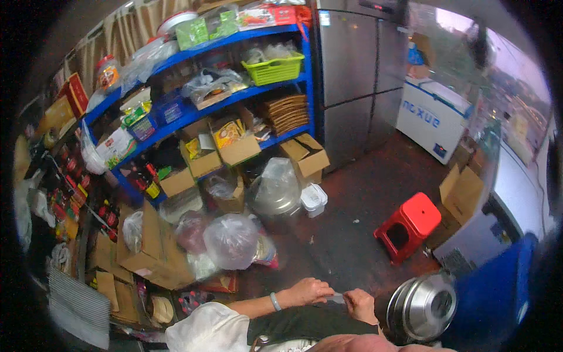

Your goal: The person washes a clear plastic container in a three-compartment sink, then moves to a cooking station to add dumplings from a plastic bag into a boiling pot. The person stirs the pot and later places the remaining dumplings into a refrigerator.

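Observation:
My left hand (308, 292) is at the bottom centre, coming from a white sleeve, with a pale bangle at the wrist. Its fingers pinch one end of a small translucent plastic piece (335, 298), perhaps a bag or film. The other end is gripped by my right hand (360, 305), just to the right. Both hands are close together over a dark apron (303, 321). Stacked metal basins (429, 303) stand right of my right hand. Up and left of the hands, a filled, clear plastic bag (232, 241) rests among other bags.
A red plastic stool (411, 224) stands on the dark floor at right. Blue shelving (220, 100) holds boxes and a green basket (277, 70). Cardboard boxes (154, 251) line the left. A steel refrigerator (349, 61), a white chest freezer (429, 119) and a white lidded tub (314, 198) are farther off.

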Demonstrator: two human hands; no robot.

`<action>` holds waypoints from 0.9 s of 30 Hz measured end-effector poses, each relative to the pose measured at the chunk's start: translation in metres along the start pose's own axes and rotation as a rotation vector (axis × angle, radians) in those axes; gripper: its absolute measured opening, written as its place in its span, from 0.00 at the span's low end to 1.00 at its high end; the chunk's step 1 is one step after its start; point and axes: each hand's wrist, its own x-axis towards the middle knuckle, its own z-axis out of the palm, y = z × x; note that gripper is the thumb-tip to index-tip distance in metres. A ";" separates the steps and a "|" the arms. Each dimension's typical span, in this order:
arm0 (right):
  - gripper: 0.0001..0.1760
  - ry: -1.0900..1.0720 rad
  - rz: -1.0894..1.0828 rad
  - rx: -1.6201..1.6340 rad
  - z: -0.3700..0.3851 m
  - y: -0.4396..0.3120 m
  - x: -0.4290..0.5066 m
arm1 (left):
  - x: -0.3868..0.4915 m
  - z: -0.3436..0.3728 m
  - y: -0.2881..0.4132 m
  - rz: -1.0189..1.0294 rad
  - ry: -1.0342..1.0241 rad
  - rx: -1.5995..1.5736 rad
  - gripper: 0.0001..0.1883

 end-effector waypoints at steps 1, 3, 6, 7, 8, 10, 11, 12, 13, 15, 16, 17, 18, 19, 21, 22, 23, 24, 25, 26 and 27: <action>0.05 -0.027 -0.007 -0.006 -0.002 0.015 0.025 | 0.014 -0.005 -0.014 -0.018 0.017 0.041 0.14; 0.05 -0.080 -0.032 -0.032 -0.006 0.047 0.077 | 0.044 -0.014 -0.047 -0.062 0.116 0.067 0.12; 0.04 -0.080 -0.097 -0.049 -0.002 0.093 0.152 | 0.088 -0.026 -0.108 -0.107 0.227 0.082 0.09; 0.04 -0.080 -0.077 -0.052 0.000 0.106 0.172 | 0.105 -0.030 -0.131 -0.109 0.254 0.066 0.08; 0.03 -0.075 -0.051 -0.057 0.003 0.120 0.193 | 0.122 -0.034 -0.155 -0.106 0.278 0.051 0.07; 0.03 -0.078 0.015 -0.055 0.008 0.148 0.236 | 0.157 -0.045 -0.201 -0.063 0.335 0.027 0.06; 0.04 -0.045 0.024 -0.049 0.011 0.160 0.263 | 0.178 -0.057 -0.227 -0.032 0.363 0.024 0.05; 0.04 -0.021 0.045 -0.042 0.015 0.169 0.286 | 0.196 -0.069 -0.249 -0.029 0.346 0.033 0.05; 0.05 0.013 0.069 -0.031 0.016 0.177 0.304 | 0.211 -0.079 -0.267 -0.015 0.350 0.022 0.04; 0.06 -0.008 0.074 -0.058 0.017 0.199 0.346 | 0.253 -0.103 -0.311 0.044 0.339 -0.005 0.04; 0.07 -0.013 0.099 -0.072 0.017 0.210 0.363 | 0.273 -0.115 -0.331 0.084 0.343 0.013 0.04; 0.07 -0.018 0.141 -0.080 0.015 0.220 0.378 | 0.294 -0.124 -0.346 0.067 0.316 -0.025 0.04; 0.08 0.010 0.139 -0.090 0.013 0.232 0.394 | 0.315 -0.132 -0.360 0.052 0.277 -0.057 0.04; 0.08 0.031 0.139 -0.092 0.015 0.246 0.410 | 0.335 -0.137 -0.371 0.035 0.236 -0.073 0.04; 0.08 0.052 0.166 -0.127 0.016 0.278 0.440 | 0.374 -0.145 -0.393 0.066 0.193 -0.102 0.03; 0.08 0.063 0.175 -0.125 0.015 0.295 0.456 | 0.394 -0.147 -0.405 0.076 0.179 -0.096 0.03; 0.08 0.072 0.187 -0.121 0.012 0.315 0.470 | 0.416 -0.147 -0.417 0.086 0.170 -0.087 0.03; 0.08 0.114 0.195 -0.111 0.011 0.336 0.485 | 0.438 -0.148 -0.432 0.109 0.184 -0.058 0.02; 0.08 0.107 0.166 -0.095 0.008 0.357 0.499 | 0.458 -0.147 -0.444 0.108 0.200 -0.049 0.02; 0.08 0.118 0.151 -0.091 0.004 0.381 0.513 | 0.477 -0.147 -0.458 0.128 0.208 -0.046 0.01; 0.08 0.125 0.135 -0.096 -0.001 0.402 0.527 | 0.498 -0.149 -0.470 0.138 0.209 -0.031 0.01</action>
